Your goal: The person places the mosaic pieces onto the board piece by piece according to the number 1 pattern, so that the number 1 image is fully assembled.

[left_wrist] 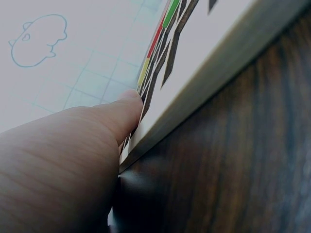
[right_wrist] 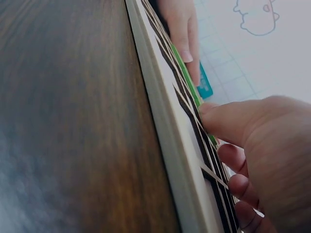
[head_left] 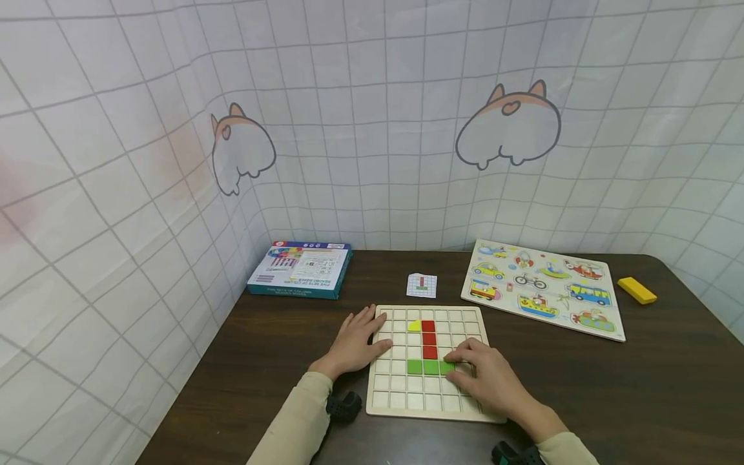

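Note:
A wooden grid board (head_left: 389, 403) lies flat on the dark table. Three red square tiles (head_left: 429, 338) form a column in it, with a yellow piece (head_left: 414, 326) left of the top one. Below runs a row of green tiles (head_left: 431, 367). My right hand (head_left: 494, 381) pinches the rightmost green tile (head_left: 445, 367) between thumb and forefinger, at the end of that row. Spread along the board's left edge, my left hand (head_left: 354, 343) rests with its thumb on the frame. In the left wrist view that thumb (left_wrist: 124, 114) lies against the board's corner.
Behind the board lies a small paper card (head_left: 421, 285) printed with a coloured grid pattern. A flat boxed set (head_left: 302, 271) sits at the back left. A picture puzzle board (head_left: 546, 287) and a yellow block (head_left: 637, 290) lie at the back right. Patterned cloth walls surround the table.

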### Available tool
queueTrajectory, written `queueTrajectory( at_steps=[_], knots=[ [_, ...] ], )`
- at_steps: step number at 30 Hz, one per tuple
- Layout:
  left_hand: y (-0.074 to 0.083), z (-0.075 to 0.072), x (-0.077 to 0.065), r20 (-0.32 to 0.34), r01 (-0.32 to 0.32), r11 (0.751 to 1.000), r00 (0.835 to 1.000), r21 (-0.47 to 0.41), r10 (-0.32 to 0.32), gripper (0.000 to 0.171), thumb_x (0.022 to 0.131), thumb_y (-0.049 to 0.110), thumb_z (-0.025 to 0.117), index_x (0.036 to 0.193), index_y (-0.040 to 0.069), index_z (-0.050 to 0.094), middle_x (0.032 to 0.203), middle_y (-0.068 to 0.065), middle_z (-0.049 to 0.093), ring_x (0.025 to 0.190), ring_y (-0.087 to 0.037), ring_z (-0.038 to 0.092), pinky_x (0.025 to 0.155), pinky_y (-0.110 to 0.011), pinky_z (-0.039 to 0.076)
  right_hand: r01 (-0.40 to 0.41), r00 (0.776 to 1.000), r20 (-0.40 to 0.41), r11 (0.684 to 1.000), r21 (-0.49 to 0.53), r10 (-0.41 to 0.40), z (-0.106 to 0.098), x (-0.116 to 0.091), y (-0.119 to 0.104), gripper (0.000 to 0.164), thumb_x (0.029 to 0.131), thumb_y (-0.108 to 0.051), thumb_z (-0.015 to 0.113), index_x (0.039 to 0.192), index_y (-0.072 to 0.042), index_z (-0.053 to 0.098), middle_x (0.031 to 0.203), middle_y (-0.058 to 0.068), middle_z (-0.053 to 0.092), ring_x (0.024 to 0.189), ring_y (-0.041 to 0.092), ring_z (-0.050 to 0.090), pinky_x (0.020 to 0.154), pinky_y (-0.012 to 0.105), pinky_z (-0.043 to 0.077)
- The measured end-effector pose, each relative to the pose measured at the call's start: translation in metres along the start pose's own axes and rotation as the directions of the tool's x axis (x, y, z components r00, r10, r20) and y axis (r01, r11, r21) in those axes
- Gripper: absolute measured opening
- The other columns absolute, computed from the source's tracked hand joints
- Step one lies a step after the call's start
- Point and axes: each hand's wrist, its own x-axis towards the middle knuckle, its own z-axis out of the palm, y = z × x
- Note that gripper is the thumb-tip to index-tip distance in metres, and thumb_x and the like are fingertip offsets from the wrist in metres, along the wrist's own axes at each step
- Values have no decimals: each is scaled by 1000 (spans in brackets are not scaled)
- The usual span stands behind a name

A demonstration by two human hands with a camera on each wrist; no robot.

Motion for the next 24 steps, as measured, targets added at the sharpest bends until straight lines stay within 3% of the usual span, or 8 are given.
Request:
queueTrajectory(
  at_steps=[15,19,24],
  knots=[
    [-2,0,2,3,-25,1000,1000,-10,25,67,98,48,53,152,12,37,161,-14,19,149,-30,14,119,-55,5,-37,999,-15,999,10,37,2,3,-1,18,82,-21,80,98,-27,74,97,-18,60,87,4,56,76,28,48],
    [-4,-9,1,-6,-11,1000,1000,-29,10,65,98,45,56,151,11,39,161,-15,20,149,-31,15,118,-55,5,2,998,65,1000,8,-2,-3,14,-9,17,87,-24,75,104,-23,73,96,-14,60,85,4,55,74,28,49],
    [1,-16,4,15,22,998,1000,-52,-21,63,98,44,56,149,11,42,160,-16,23,148,-32,18,118,-56,7,73,980,189,997,-11,-69,-27,27,-11,23,92,-26,69,113,-15,71,102,-7,63,81,5,53,70,28,49]
  ],
)
